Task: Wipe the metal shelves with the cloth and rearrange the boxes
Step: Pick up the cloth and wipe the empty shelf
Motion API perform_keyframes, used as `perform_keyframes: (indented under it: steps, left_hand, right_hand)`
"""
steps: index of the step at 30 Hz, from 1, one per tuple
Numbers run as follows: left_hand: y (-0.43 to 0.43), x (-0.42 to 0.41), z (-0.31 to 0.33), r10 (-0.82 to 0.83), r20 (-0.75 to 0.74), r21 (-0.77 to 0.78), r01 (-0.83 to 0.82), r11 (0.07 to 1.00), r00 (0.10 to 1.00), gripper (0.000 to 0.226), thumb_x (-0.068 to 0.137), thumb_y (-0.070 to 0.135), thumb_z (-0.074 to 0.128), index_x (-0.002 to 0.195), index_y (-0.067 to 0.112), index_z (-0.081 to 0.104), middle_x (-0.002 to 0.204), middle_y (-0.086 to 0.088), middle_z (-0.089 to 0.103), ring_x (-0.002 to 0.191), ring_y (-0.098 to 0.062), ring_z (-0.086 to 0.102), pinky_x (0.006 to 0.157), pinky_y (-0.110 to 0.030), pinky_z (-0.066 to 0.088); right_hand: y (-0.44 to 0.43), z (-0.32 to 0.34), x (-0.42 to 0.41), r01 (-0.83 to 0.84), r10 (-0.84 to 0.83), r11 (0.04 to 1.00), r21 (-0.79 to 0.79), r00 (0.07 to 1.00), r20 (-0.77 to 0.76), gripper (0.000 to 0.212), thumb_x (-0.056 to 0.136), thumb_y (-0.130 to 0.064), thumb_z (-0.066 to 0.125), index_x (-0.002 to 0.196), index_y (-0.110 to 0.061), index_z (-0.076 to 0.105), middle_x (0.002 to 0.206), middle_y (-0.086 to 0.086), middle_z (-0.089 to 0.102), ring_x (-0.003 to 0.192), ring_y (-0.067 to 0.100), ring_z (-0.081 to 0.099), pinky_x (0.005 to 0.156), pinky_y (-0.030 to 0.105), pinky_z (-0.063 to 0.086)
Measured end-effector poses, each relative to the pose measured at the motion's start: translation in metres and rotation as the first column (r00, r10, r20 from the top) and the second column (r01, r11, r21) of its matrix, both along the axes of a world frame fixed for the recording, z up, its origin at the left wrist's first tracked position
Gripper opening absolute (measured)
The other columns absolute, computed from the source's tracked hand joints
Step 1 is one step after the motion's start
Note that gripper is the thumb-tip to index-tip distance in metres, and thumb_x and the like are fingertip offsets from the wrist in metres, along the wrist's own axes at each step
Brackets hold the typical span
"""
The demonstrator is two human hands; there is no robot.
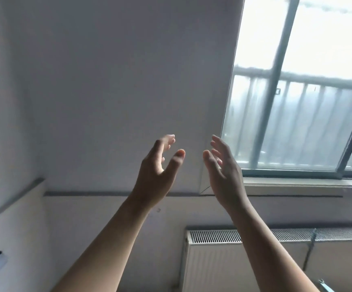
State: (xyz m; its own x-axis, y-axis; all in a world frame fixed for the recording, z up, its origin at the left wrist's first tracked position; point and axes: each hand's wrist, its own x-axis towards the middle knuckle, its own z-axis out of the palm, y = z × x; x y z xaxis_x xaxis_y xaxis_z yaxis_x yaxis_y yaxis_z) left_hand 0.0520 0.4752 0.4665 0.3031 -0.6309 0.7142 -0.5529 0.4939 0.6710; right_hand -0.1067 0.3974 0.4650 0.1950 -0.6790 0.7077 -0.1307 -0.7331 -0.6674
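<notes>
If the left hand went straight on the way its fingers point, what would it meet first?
Probably the plain white painted wall, left of the grey-framed window. The open left hand holds nothing and no object shows in that line, though depth is unclear.

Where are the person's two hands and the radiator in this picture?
left hand (157, 175): head view, on the middle of the hand, below the thumb.
right hand (225, 175): head view, on the middle of the hand.
radiator (211, 268): head view, on its white front panel.
</notes>
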Motion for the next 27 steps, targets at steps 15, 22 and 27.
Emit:
perform_keyframes:
  steps: [15,22,27]
  left_hand:
    - [-0.107,0.219,-0.003,0.588,0.017,0.057,-0.588,0.807,0.808,0.069,0.084,0.069,0.043,0.141,0.031,0.047,0.143,0.016,0.053,0.132,0.002,0.048,0.112,-0.031,0.042]
    - [0.010,0.267,-0.006,0.884,-0.003,0.055,-0.883,0.466,0.467,0.063,0.087,0.064,0.049,0.141,0.031,0.049,0.142,0.018,0.054,0.134,0.001,0.046,0.113,-0.030,0.040]
    - [0.103,0.255,0.012,0.971,-0.036,0.055,-0.970,0.237,0.236,0.060,0.087,0.061,0.052,0.140,0.033,0.050,0.139,0.019,0.055,0.132,0.003,0.047,0.114,-0.031,0.040]
  right_hand:
    - [-0.183,0.006,0.298,-0.547,0.545,0.836,-0.034,0.837,-0.047,0.069,0.090,-0.068,0.047,0.150,-0.033,0.043,0.147,-0.011,0.053,0.130,0.004,0.053,0.107,0.045,0.048]
    - [-0.089,0.008,0.427,-0.897,0.892,0.441,-0.034,0.442,-0.094,0.065,0.094,-0.065,0.045,0.151,-0.035,0.039,0.151,-0.018,0.046,0.135,0.003,0.048,0.111,0.036,0.043]
    - [0.001,0.018,0.463,-0.974,0.969,0.219,-0.058,0.224,-0.106,0.063,0.097,-0.062,0.045,0.153,-0.035,0.037,0.156,-0.014,0.042,0.137,0.007,0.046,0.107,0.030,0.041]
